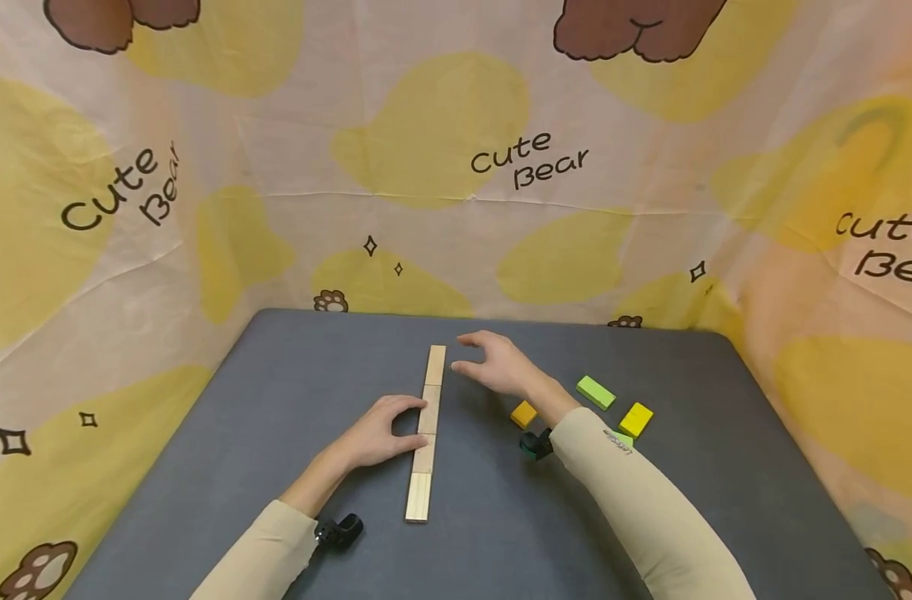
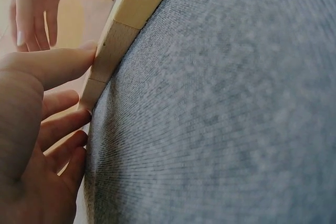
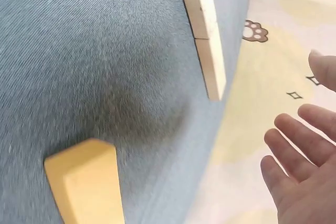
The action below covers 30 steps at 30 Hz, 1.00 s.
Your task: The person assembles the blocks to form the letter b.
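Note:
Several plain wooden blocks lie end to end in a straight row [image 1: 429,415] on the grey table, running from near me to the far side. My left hand [image 1: 381,429] touches the row's left side near its middle, thumb and index finger spread apart. In the left wrist view, the thumb [image 2: 68,65] rests against a wooden block [image 2: 109,51], with the other fingertips close beside the row. Just right of the row's far end hovers my right hand [image 1: 501,365], fingers parted and holding nothing. The right wrist view shows its palm [image 3: 310,192] apart from the end block [image 3: 211,69].
To the right lie an orange block [image 1: 523,414], a green block [image 1: 596,392] and a yellow block [image 1: 636,419]. Another green block [image 1: 623,438] is partly hidden by the right sleeve. A patterned cloth [image 1: 441,167] surrounds the table [image 1: 276,367] at the back and sides.

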Each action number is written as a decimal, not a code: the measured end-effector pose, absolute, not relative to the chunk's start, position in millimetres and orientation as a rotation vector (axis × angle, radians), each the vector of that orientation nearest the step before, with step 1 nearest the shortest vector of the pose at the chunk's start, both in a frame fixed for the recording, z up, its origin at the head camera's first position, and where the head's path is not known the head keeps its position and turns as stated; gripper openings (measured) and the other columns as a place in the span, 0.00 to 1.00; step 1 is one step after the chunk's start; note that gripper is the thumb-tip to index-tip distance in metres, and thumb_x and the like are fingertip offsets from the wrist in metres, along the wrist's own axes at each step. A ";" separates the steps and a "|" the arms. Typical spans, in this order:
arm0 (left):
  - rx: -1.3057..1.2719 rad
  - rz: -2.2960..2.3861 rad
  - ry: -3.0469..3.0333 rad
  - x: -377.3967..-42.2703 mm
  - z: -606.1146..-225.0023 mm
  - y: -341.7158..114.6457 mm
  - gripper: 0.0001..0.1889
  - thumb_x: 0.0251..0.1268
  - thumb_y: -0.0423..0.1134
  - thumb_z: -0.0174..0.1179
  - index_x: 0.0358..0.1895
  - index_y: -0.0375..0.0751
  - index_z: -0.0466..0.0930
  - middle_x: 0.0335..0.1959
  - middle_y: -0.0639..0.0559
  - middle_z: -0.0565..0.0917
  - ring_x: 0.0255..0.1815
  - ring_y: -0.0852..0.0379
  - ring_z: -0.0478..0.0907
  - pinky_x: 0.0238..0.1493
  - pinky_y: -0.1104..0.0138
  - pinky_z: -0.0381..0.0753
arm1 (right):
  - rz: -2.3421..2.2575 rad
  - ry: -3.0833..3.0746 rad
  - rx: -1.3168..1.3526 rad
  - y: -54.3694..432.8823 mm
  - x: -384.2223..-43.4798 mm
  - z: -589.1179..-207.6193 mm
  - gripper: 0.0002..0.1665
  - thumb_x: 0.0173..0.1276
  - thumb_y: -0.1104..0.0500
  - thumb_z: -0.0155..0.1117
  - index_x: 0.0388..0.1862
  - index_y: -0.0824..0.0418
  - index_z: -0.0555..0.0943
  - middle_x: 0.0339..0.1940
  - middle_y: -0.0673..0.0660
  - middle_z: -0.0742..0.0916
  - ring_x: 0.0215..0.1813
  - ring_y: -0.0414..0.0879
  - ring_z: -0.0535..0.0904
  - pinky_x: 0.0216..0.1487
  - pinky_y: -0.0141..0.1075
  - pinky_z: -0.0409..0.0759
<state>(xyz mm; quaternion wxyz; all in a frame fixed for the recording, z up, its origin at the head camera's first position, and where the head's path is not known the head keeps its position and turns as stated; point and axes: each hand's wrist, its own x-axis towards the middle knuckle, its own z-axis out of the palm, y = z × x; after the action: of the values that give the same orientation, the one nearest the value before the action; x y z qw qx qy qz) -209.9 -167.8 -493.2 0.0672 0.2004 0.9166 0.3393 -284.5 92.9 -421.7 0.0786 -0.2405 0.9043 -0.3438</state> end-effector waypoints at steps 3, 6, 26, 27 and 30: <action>0.614 1.029 2.764 -209.7 -492.4 -168.6 0.32 0.64 0.53 0.70 0.68 0.45 0.76 0.68 0.47 0.76 0.73 0.44 0.65 0.71 0.46 0.66 | -0.999 2.724 -0.729 97.6 -279.6 -415.4 0.36 0.74 0.44 0.65 0.74 0.59 0.72 0.71 0.57 0.77 0.72 0.54 0.71 0.70 0.52 0.71; 0.627 1.028 2.766 -209.7 -492.3 -169.2 0.32 0.64 0.53 0.70 0.68 0.44 0.77 0.68 0.47 0.76 0.73 0.43 0.66 0.70 0.45 0.66 | -0.967 2.747 -0.743 102.8 -274.7 -411.0 0.34 0.74 0.45 0.65 0.73 0.59 0.73 0.70 0.57 0.78 0.71 0.54 0.73 0.69 0.52 0.71; 0.617 1.026 2.768 -210.7 -493.4 -170.2 0.33 0.64 0.54 0.70 0.69 0.45 0.76 0.68 0.46 0.76 0.73 0.43 0.66 0.70 0.45 0.67 | -0.932 2.807 -0.754 143.6 -245.1 -407.9 0.30 0.73 0.46 0.67 0.68 0.58 0.78 0.62 0.56 0.82 0.64 0.54 0.77 0.66 0.52 0.75; 0.621 1.027 2.768 -210.8 -493.4 -170.1 0.33 0.64 0.54 0.70 0.69 0.44 0.76 0.68 0.46 0.76 0.73 0.43 0.66 0.70 0.45 0.66 | -0.939 2.807 -0.753 146.0 -244.4 -409.0 0.30 0.73 0.46 0.67 0.68 0.58 0.78 0.62 0.56 0.82 0.64 0.55 0.77 0.65 0.52 0.75; 0.627 1.025 2.767 -211.0 -493.6 -169.6 0.33 0.64 0.54 0.70 0.69 0.44 0.76 0.68 0.46 0.76 0.73 0.43 0.66 0.70 0.45 0.66 | -0.961 2.806 -0.758 154.3 -242.5 -413.3 0.29 0.74 0.46 0.66 0.67 0.59 0.78 0.61 0.56 0.82 0.64 0.56 0.77 0.64 0.52 0.76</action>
<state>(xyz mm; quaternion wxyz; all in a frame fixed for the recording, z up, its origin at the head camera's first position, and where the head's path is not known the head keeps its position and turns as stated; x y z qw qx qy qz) -211.0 -169.6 -493.6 0.0624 0.2073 0.9155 0.3391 -242.5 154.3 -413.3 0.0400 -0.2475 0.9158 -0.3137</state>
